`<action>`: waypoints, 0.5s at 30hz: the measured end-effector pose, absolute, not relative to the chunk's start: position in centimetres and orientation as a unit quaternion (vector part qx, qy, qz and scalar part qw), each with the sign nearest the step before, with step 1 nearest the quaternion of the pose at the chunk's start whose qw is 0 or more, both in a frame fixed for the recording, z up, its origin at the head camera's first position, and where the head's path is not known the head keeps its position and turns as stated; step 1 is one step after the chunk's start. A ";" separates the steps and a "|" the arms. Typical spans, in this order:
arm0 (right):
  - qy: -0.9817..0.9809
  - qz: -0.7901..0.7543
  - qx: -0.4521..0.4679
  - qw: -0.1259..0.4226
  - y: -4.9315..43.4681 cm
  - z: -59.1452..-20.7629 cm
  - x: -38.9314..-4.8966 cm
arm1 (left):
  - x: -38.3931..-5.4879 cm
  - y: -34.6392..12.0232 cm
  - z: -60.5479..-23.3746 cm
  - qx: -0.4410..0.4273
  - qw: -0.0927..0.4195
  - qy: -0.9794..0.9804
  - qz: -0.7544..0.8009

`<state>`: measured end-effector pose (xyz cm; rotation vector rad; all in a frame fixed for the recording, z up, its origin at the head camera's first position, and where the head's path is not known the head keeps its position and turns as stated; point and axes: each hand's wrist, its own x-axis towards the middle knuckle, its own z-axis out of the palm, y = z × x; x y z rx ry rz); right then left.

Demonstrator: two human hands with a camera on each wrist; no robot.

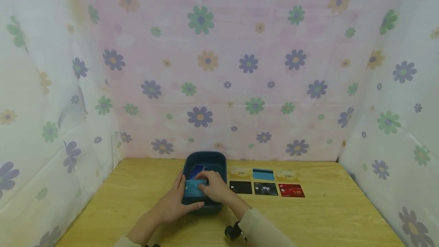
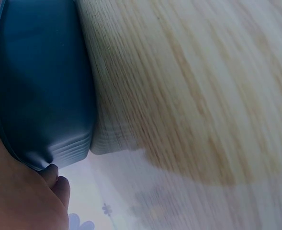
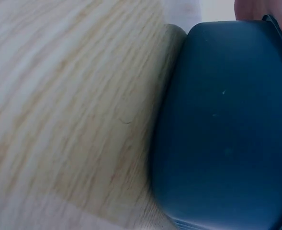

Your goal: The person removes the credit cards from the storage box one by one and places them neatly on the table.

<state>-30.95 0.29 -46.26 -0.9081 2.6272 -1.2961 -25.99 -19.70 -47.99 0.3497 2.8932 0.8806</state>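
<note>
A dark blue-green box (image 1: 221, 170) stands on the table near the back, with a darker blue card (image 1: 196, 170) inside it. My left hand (image 1: 171, 203) holds the box at its left rim, thumb stretched across the near end; in the left wrist view its fingertips (image 2: 54, 178) show by the rim. Over the box, my right hand (image 1: 217, 189) pinches a light blue card (image 1: 193, 188) at its right side. The left fingers lie close by that card's left edge; whether they touch it I cannot tell. In the right wrist view the box's outer wall (image 3: 222, 124) fills the right side.
Right of the box, cards lie in two rows: a yellowish card (image 1: 240, 173), a blue striped card (image 1: 263, 174) and another yellowish card (image 1: 287, 176) behind; a black card (image 1: 241, 187), a dark Vip card (image 1: 266, 189) and a red VIP card (image 1: 291, 190) in front. Flowered curtains surround the table.
</note>
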 end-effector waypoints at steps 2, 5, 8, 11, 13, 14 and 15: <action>0.855 -0.428 -0.291 0.033 0.3 -46.3 -30.9 | -26.0 -19.7 -48.0 0.114 0.048 0.949 0.290; 0.851 -0.440 -0.284 0.028 0.3 -46.4 -30.8 | -25.9 -19.6 -47.9 0.113 0.048 0.949 0.292; 0.849 -0.448 -0.280 0.026 0.3 -46.4 -30.7 | -25.9 -19.6 -47.9 0.112 0.048 0.947 0.297; 0.853 -0.440 -0.279 0.018 0.2 -46.5 -30.5 | -25.9 -19.5 -47.8 0.111 0.051 0.946 0.301; 0.859 -0.429 -0.281 0.005 0.1 -46.5 -30.4 | -25.9 -19.5 -47.8 0.110 0.052 0.945 0.304; 0.860 -0.425 -0.282 -0.002 0.1 -46.6 -30.4 | -25.9 -19.5 -47.8 0.110 0.052 0.945 0.304; 0.861 -0.423 -0.283 -0.009 0.1 -46.6 -30.4 | -25.9 -19.5 -47.7 0.111 0.051 0.945 0.305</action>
